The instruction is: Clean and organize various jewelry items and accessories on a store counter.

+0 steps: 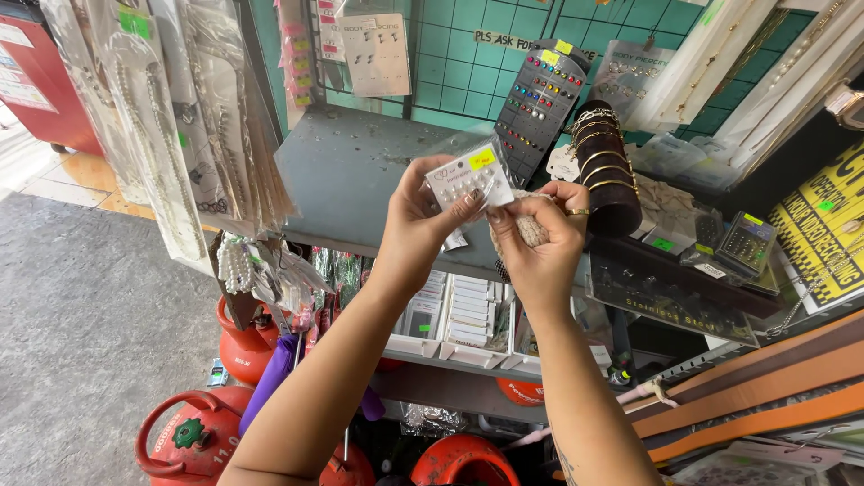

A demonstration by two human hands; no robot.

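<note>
Red gas cylinders (193,436) are crowding the floor just below the forearms, and above them the left hand (416,229) is pinching a clear packet of pearl stud earrings (470,178) by its lower edge between thumb and fingers, while the right hand (540,243) is closing around a beige cloth (529,229) pressed against the packet's right side. Since that grip is catching only the slick plastic edge, the packet is, I judge, liable to slip down among the white trays (454,328). Further back, the dark bangle stand (607,166) is sitting just beside the right knuckles, so a careless wipe is likely to knock it.
</note>
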